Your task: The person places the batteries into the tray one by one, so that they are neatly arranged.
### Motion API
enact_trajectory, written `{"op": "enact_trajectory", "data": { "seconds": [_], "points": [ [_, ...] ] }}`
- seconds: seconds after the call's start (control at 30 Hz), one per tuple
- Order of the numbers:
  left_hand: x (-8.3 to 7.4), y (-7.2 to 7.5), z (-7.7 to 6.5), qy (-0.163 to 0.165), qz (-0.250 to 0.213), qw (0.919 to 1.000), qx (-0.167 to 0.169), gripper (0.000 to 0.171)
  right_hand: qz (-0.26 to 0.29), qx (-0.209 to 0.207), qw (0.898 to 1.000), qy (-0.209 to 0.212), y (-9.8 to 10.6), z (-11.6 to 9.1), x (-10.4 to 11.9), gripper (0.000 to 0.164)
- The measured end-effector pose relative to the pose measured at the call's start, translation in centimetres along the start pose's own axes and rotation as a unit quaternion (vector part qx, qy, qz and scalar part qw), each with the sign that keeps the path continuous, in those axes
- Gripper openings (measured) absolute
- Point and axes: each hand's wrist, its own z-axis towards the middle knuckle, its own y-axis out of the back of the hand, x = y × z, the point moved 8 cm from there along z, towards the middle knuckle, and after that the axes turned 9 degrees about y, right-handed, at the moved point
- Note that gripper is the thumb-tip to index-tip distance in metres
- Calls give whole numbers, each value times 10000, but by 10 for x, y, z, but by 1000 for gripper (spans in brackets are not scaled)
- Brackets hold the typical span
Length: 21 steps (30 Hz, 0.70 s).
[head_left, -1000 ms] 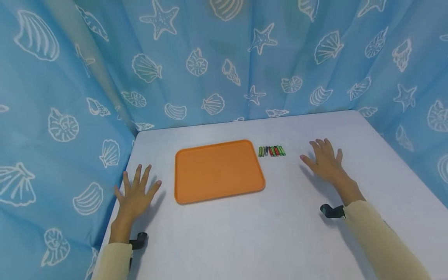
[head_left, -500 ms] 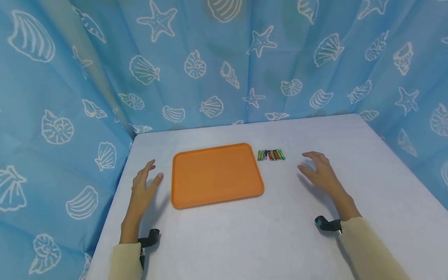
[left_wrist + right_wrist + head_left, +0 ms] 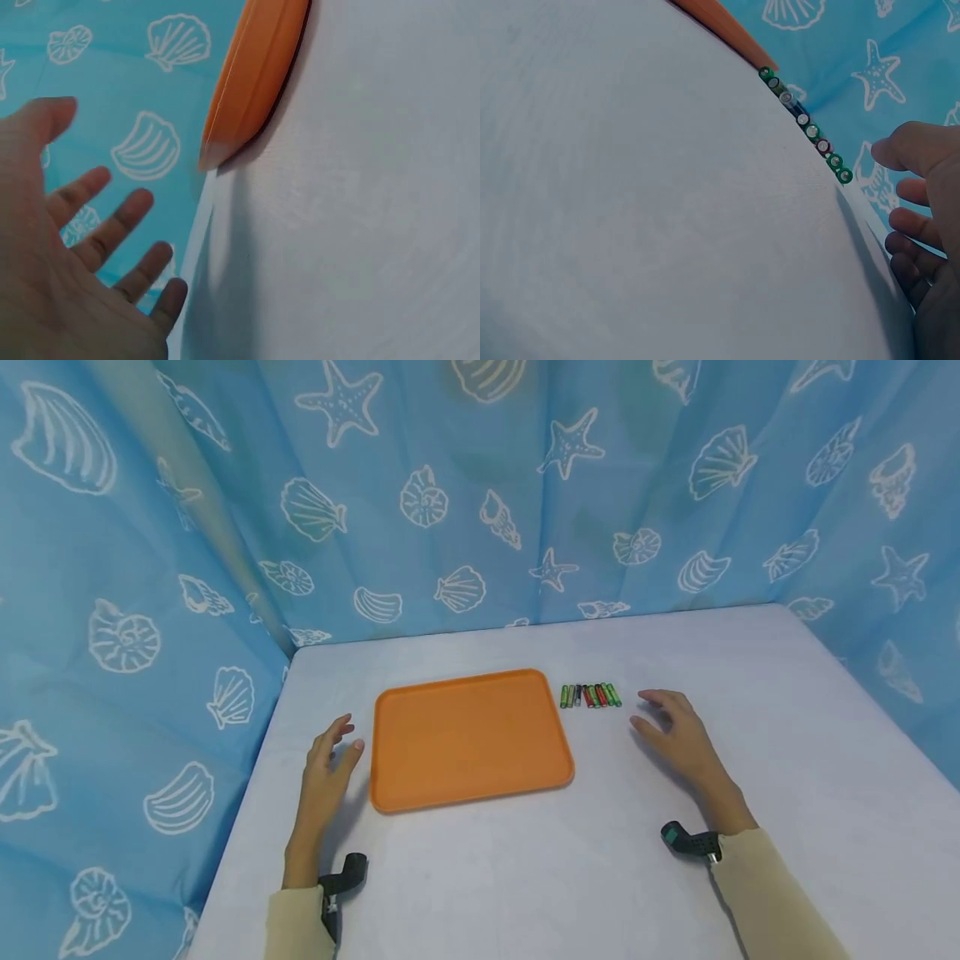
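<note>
An orange rectangular tray (image 3: 472, 739) lies on the white table, bare inside. Just off its right edge, several batteries (image 3: 591, 696) lie side by side in a row, green, red and dark; their ends (image 3: 812, 131) show in the right wrist view. My left hand (image 3: 324, 781) hovers left of the tray, fingers loosely bent and apart, holding nothing; its spread fingers also show in the left wrist view. To the right of the batteries hovers my right hand (image 3: 682, 739), thumb and fingers loosely curved with a gap between them, touching nothing.
The white table (image 3: 487, 877) meets a blue curtain (image 3: 420, 560) with white shell and starfish prints at the back and sides. A black wrist camera (image 3: 345, 872) is strapped to my left wrist, another black camera (image 3: 686, 841) to my right.
Both hands have gone from widely spread fingers to a looser, more bent pose. The left has moved right toward the tray, the right slightly left toward the batteries. Tray and batteries rest where they were.
</note>
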Motion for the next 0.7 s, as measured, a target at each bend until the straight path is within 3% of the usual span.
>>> {"op": "enact_trajectory", "data": {
  "seconds": [0.2, 0.7],
  "points": [
    [5, -1, 3, 40, 210, 9998, -13, 54, -4, 171, 9997, 182, -3, 13, 2, 55],
    [12, -15, 0, -62, 803, 9962, 322, 48, -553, 664, 9959, 274, -13, 38, -17, 53]
  ]
}}
